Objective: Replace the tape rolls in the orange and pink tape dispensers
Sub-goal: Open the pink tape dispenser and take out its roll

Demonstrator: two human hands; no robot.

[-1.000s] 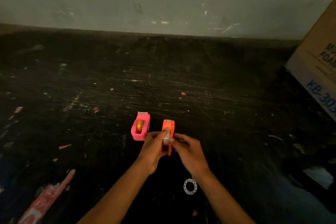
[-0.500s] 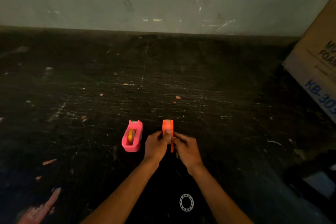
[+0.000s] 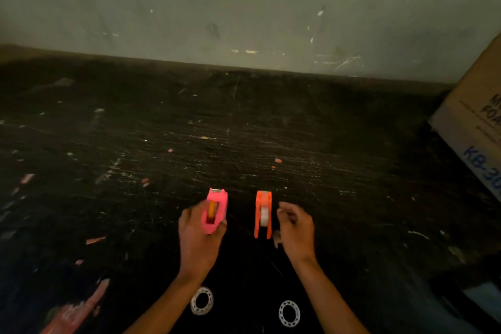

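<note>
A dark, scratched table (image 3: 271, 130) carried everything, with a cardboard box (image 3: 477, 127) at its right edge. The left hand (image 3: 199, 236) wrapped its fingers around the pink dispenser (image 3: 214, 211), which held an orange-yellow roll. The right hand (image 3: 296, 228) hovered just beside the orange dispenser (image 3: 263, 214), fingers loosely curled and pinching nothing that I could make out. Two white ring cores (image 3: 202, 300) lay near the forearms. Steadying the pink body firmly before lifting its roll straight out seemed wise.

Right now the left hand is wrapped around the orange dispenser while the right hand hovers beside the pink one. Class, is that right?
The colours are swapped. In the head view the left hand grips the pink dispenser, and the right hand hovers beside the orange dispenser, not touching it.
</note>
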